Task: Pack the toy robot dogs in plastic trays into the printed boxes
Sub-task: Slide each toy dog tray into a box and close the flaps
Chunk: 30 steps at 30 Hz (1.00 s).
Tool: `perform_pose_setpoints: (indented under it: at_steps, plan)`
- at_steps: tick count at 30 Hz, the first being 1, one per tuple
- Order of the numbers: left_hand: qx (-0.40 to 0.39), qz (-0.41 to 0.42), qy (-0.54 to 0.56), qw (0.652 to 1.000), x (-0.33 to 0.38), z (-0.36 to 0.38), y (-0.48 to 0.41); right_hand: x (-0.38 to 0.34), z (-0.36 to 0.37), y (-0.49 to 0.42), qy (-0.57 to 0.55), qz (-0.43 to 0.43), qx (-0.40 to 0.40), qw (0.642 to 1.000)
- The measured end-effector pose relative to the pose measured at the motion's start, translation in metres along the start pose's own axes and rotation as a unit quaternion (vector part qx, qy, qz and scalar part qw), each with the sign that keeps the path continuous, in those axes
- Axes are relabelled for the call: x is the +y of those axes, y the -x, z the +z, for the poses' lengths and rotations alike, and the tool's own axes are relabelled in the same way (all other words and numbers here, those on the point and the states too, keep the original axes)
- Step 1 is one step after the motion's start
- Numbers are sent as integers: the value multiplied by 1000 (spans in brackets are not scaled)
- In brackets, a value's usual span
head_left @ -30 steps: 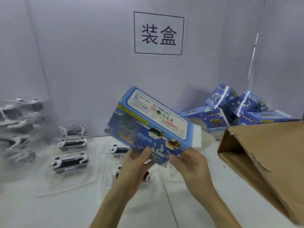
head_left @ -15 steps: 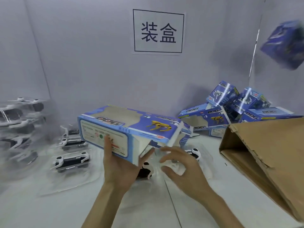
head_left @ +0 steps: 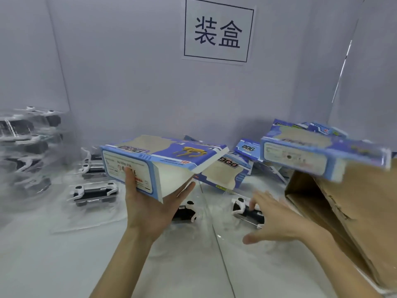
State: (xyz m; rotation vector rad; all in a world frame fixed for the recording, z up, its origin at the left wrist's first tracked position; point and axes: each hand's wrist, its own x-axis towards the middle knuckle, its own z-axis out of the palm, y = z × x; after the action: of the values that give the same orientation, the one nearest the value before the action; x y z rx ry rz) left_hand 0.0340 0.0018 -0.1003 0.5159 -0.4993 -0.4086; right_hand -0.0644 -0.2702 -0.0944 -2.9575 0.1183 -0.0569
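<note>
My left hand grips a blue printed box from below, thumb on its labelled side. The box is level, and its open end faces right. My right hand is spread over a black-and-white toy robot dog in a clear plastic tray on the table, fingertips at the toy. A second trayed dog lies partly hidden behind my left hand. Another printed box, motion-blurred, is in the air at the right above the carton.
More trayed dogs lie on the white table at the left, with a stack of trays at the far left. Printed boxes are piled against the back wall. A brown cardboard carton lies open at the right.
The box has been turned level with its open end to the right. My right hand let go of it and moved right to the trayed dog. The airborne box dropped lower at the right.
</note>
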Motion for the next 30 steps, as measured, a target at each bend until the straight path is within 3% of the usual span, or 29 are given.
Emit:
perform_pose_setpoints:
  at_steps: [6,14,20,25,30]
  plan:
    - [16,-10,-17,1000,1,-1,3,5,-3,0,-24,4,30,999]
    - [31,0,1,1000,0,-4,2,1,-21,36,-248,-91,99,959]
    - [67,27,30,997,-2,2,5,-39,-39,55,-261,-189,132,937]
    - [97,29,50,994,-4,7,7,-61,-33,41,-277,-168,185,928]
    - [142,23,-4,990,-10,6,5,-82,-16,31,-277,-158,255,913]
